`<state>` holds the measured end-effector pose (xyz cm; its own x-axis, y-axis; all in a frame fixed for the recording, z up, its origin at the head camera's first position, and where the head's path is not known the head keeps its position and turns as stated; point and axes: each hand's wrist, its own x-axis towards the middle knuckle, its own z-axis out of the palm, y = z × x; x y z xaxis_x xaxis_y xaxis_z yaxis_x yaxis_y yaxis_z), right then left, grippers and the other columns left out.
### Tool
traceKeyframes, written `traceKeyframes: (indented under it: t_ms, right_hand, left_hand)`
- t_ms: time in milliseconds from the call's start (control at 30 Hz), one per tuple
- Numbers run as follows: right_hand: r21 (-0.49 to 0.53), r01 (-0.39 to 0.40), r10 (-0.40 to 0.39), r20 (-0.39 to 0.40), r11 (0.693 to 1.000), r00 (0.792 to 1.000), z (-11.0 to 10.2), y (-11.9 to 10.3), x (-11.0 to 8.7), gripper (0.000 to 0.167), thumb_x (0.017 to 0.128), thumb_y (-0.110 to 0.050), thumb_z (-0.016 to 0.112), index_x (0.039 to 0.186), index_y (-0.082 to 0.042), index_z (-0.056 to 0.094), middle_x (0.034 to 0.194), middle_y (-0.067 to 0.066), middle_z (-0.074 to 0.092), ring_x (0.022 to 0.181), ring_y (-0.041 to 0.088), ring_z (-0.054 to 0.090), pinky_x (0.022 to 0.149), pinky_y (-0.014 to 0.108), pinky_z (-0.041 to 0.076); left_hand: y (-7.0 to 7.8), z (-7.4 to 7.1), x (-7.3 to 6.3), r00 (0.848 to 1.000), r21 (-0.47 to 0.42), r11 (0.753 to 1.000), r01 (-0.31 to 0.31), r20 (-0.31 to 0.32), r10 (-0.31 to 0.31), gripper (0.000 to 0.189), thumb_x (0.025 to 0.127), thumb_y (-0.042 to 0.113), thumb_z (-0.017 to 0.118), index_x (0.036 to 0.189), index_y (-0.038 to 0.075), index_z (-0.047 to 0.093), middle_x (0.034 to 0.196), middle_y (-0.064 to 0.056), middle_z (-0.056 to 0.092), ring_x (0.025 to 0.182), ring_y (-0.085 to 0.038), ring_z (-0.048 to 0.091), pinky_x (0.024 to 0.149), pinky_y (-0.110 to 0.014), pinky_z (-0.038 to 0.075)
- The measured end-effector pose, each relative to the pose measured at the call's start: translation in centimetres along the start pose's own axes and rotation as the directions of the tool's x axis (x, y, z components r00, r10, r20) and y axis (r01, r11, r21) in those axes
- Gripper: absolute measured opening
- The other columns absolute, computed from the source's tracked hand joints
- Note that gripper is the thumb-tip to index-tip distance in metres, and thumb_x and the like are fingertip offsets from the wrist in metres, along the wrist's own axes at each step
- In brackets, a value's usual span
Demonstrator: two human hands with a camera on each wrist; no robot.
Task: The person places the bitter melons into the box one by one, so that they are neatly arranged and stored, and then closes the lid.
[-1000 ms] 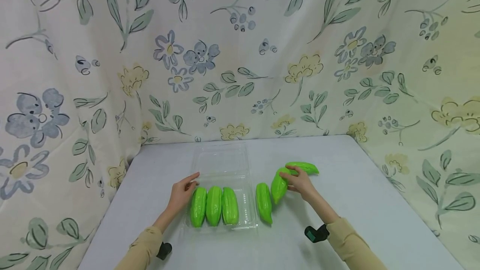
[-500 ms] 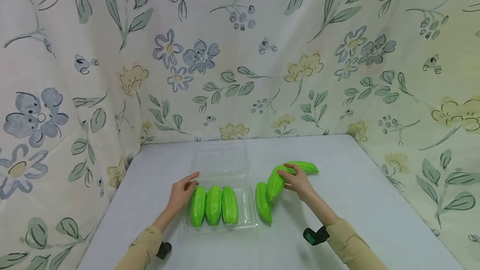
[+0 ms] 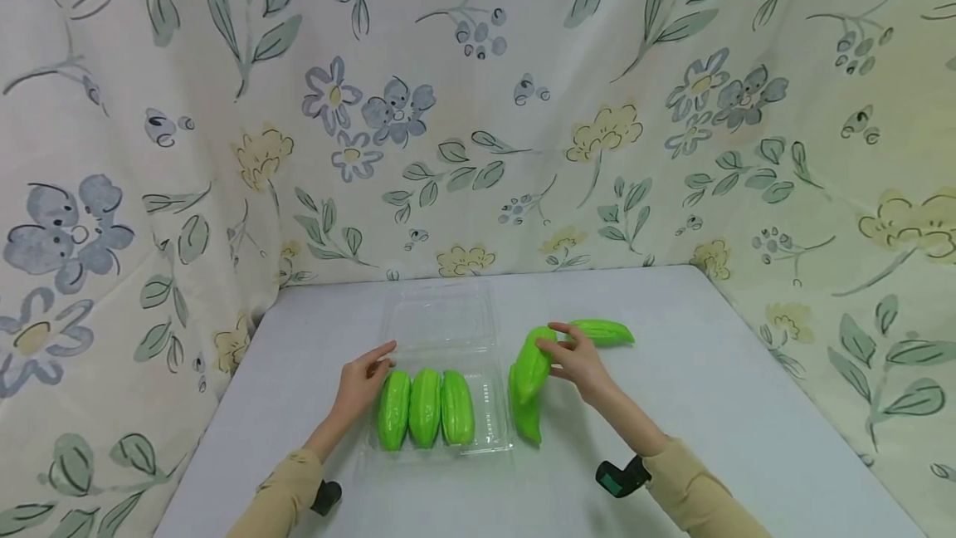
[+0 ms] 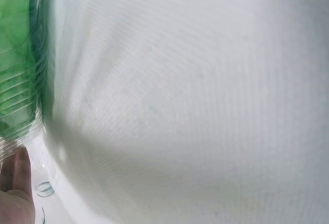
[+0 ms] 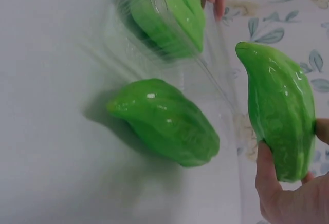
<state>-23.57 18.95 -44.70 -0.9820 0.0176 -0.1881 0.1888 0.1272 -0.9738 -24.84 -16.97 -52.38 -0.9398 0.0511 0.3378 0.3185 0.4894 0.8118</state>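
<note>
The clear container (image 3: 491, 405) lies unfolded, with the left hand (image 3: 361, 384) at its left edge. Three glossy green vegetables (image 3: 425, 409) sit lengthwise, side by side, inside. The right hand (image 3: 581, 362) grips a fourth vegetable (image 3: 529, 368), raised and tilted, by its blunt end. A fifth vegetable (image 3: 528, 426) lies beside the container; a sixth vegetable (image 3: 607, 332) lies crosswise farther back.

No readable text.
No label, brand, number or sign can be made out in the head view, the left wrist view or the right wrist view.
</note>
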Motion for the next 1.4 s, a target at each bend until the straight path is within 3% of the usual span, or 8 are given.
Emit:
traceKeyframes:
  t_ms: [233,467,700,1100,1400]
  right_hand:
    - [0.012,0.013,-0.013,0.0,1.0,1.0,1.3,-0.5,-0.9,0.05,0.09,-0.018,0.064,0.135,-0.005,0.047,0.099,0.011,0.057,0.075,0.011,0.061,0.075,0.031,0.055]
    - [0.002,0.031,-0.031,0.002,1.0,1.0,2.6,-1.1,-1.6,0.051,0.09,-0.02,0.065,0.135,-0.006,0.047,0.105,0.014,0.055,0.079,0.01,0.06,0.076,0.032,0.056]
    - [0.018,0.036,-0.036,0.004,0.999,0.999,3.8,-1.2,-2.1,0.051,0.088,-0.019,0.066,0.134,-0.006,0.048,0.105,0.015,0.054,0.078,0.012,0.059,0.074,0.032,0.055]
    - [0.015,0.101,-0.102,0.074,0.995,0.992,5.3,-1.0,-3.1,0.052,0.086,-0.018,0.068,0.132,-0.01,0.046,0.116,0.018,0.054,0.09,0.018,0.059,0.076,0.038,0.053]
    - [-0.029,0.125,-0.123,0.08,0.992,0.989,5.9,-0.4,-3.4,0.05,0.086,-0.02,0.069,0.13,-0.01,0.048,0.115,0.019,0.054,0.088,0.017,0.06,0.071,0.033,0.053]
  left_hand:
    - [-0.3,0.0,0.0,1.0,0.004,1.0,-0.019,-0.003,0.019,0.033,0.091,-0.003,0.056,0.124,0.001,0.062,0.1,-0.022,0.071,0.079,-0.026,0.068,0.051,-0.019,0.041]
    - [-0.4,0.0,0.0,1.0,-0.008,1.0,-0.019,-0.003,0.019,0.034,0.091,-0.004,0.055,0.124,-0.001,0.061,0.104,-0.023,0.07,0.087,-0.033,0.069,0.056,-0.019,0.044]
    - [-0.5,0.0,0.0,1.0,-0.008,1.0,-0.024,-0.008,0.024,0.034,0.09,-0.005,0.055,0.124,0.0,0.061,0.103,-0.023,0.07,0.086,-0.032,0.069,0.056,-0.019,0.044]
    - [-0.6,0.0,0.1,1.0,-0.009,1.0,-0.017,-0.003,0.017,0.035,0.09,-0.004,0.056,0.124,0.001,0.061,0.105,-0.022,0.07,0.09,-0.032,0.069,0.061,-0.018,0.047]
    - [-0.5,0.0,0.1,1.0,-0.005,1.0,-0.014,-0.003,0.014,0.034,0.09,-0.004,0.056,0.124,0.002,0.062,0.106,-0.022,0.07,0.08,-0.018,0.067,0.055,-0.018,0.042]
